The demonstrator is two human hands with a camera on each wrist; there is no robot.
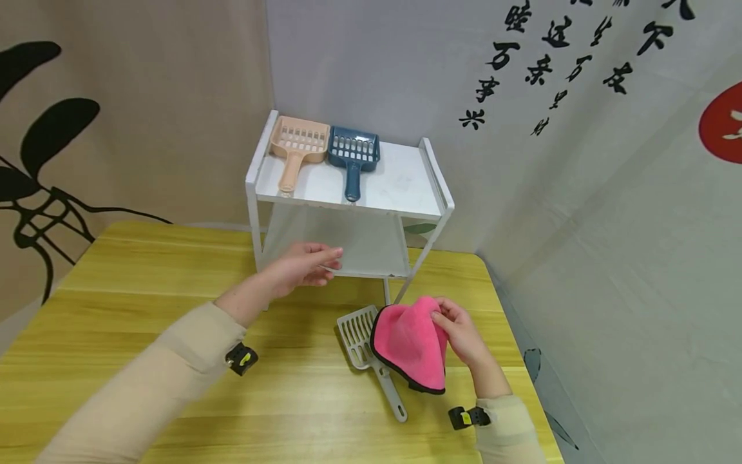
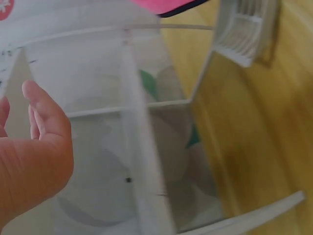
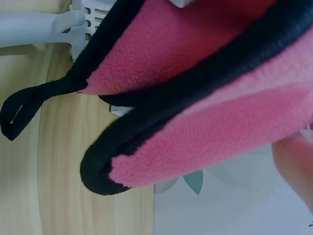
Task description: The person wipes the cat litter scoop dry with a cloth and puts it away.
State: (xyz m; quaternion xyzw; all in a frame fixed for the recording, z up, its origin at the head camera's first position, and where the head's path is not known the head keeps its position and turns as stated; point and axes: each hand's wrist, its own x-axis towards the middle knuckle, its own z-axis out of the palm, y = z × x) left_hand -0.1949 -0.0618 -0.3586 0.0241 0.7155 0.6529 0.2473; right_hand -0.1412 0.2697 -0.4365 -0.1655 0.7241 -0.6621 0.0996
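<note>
I've got the R hand (image 1: 458, 330) pinching the pink cloth (image 1: 408, 341) w/ thumb & fingers, in front of the white rack (image 1: 406, 177), toward its R side. Cloth hangs in folds from that grip; on the R wrist cam I see it folded over, w/ blk trim (image 3: 195, 81) along the edge and a blk loop (image 3: 32, 100) sticking out. Can't tell from here if its low edge meets the surface (image 1: 174, 277).

L hand (image 1: 306, 264) is released, holding nothing, fingers loosely bent. I have it in front of the rack's lower shelf (image 1: 348, 235); can't tell if it's touching.

Gray scoop (image 1: 377, 366) lies on the surface in front of the rack, slotted head nearer the rack, handle pointing away & a bit R. From the head cam, the cloth hides part of its R edge.

Up on top of the rack I see 2 more: peach scoop (image 1: 295, 154) at the L end, dk blue scoop (image 1: 353, 166) just beside it nearer the rack's middle. Both have heads toward the rack's back, handles toward its front edge.

Behind the rack there's a pale backdrop (image 1: 371, 71), w/ blk calligraphy (image 1: 556, 32) above & R of the rack, and a red disc (image 1: 724, 122) farther R.
</note>
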